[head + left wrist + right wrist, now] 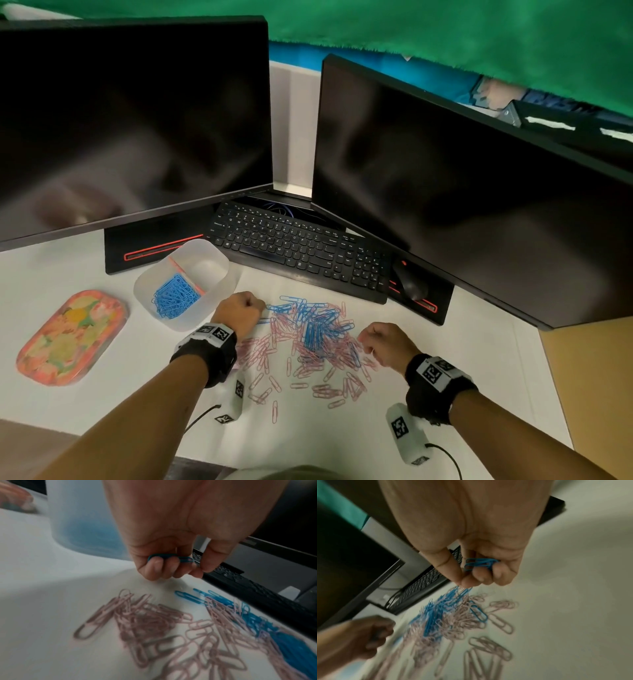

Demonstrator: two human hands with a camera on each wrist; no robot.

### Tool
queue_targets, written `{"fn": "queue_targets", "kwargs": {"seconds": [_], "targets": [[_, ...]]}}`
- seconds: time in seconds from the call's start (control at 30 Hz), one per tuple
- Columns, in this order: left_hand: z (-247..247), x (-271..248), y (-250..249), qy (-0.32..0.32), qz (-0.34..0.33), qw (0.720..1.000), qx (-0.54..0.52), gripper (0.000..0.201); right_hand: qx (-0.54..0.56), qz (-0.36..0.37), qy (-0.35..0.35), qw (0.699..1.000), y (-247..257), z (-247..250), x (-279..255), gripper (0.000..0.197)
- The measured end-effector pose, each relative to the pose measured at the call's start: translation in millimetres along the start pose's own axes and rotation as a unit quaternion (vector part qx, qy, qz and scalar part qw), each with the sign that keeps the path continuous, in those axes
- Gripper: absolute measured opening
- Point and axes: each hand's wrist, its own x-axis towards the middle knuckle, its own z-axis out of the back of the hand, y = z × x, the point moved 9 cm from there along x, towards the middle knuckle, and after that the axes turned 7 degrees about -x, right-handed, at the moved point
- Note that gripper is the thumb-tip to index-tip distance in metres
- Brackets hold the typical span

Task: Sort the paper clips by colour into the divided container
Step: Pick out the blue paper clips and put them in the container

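Curling the left hand (173, 536) round a few blue clips (169, 558), tucked between curled fingers (154, 568) and palm, by the pile's left edge. Pinching more blue clips (479, 564) in the right hand (471, 540), over the mixed pile (308, 342) of pink and blue clips mid-counter (102, 404). Sitting left of it, the container (219, 270), blue clips (174, 298) lying in its near compartment. Keyboard (294, 246) lettering too small for reading.

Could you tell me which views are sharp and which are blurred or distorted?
Head view: fairly sharp, lines bowed by the wide lens, dim reflections on both monitors. Left wrist view: left hand fairly clear, pink paper clips and container smeared. Right wrist view: blue clips held by the right hand readable, the pile blurred.
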Motion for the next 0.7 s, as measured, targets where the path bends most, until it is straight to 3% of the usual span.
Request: {"fn": "queue_targets", "kwargs": {"seconds": [0.07,0.23,0.37,0.7], "targets": [[0.6,-2.7,-2.6,-0.004,-0.017,0.999,0.048,0.009,-0.112,0.033,-0.026,0.993,4.6,-1.8,-2.9,0.014],[-11.2,-8.2,-6.8,0.037,-0.064,0.981,0.179,0.013,-0.201,0.054,-0.071,0.976,6.4,-17.2,-9.3,0.03],[-11.9,-8.1,-9.9,0.029,-0.077,0.976,0.202,0.002,-0.238,0.06,-0.099,0.964,10.9,-20.8,-6.5,0.034],[-12.4,-6.9,-9.5,0.027,-0.08,0.978,0.189,0.005,-0.235,0.03,-0.085,0.968,5.3,-14.8,-1.3,0.03]]}}
